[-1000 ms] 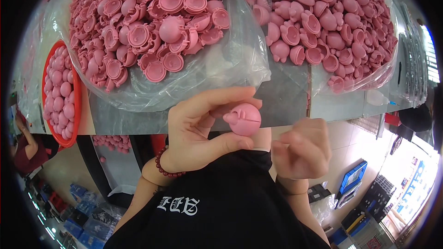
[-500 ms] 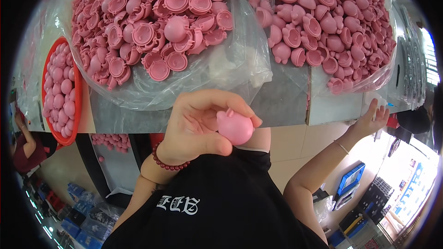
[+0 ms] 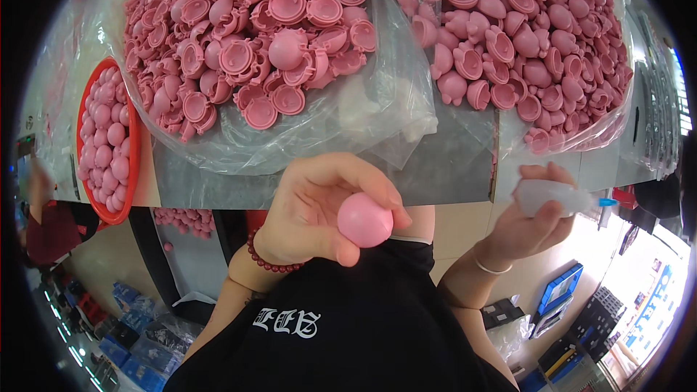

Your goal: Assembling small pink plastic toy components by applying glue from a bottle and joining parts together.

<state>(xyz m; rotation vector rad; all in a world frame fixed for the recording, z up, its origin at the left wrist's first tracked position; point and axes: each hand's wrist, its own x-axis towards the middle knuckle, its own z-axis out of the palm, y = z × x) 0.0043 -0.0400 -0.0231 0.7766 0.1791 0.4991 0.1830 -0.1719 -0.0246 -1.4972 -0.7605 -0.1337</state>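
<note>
My left hand [image 3: 301, 207] grips a smooth pink plastic ball [image 3: 365, 220] between thumb and fingers, just in front of the table's near edge. In my right hand [image 3: 512, 236] is a translucent white squeeze bottle [image 3: 543, 198] with a slim blue tip, lying sideways and pointing right. Hand and bottle are slightly blurred, and a gap separates them from the ball. Beyond my hands, a heap of pink half shells [image 3: 236, 56] rests on clear plastic sheeting [image 3: 254, 152]. A second heap of pink shells [image 3: 501, 47] lies to its right.
At the left, an orange-red basket [image 3: 135, 156] holds several pink balls. Grey tabletop [image 3: 450, 163] shows between the sheeting and the near edge. More pink pieces [image 3: 185, 221] lie lower down, below the table. Another person's sleeve [image 3: 54, 232] appears at the far left.
My right hand, empty and spread at the table edge before, now holds the squeeze bottle and has come leftward. The ball has turned in my left hand, so its small bumps no longer show.
</note>
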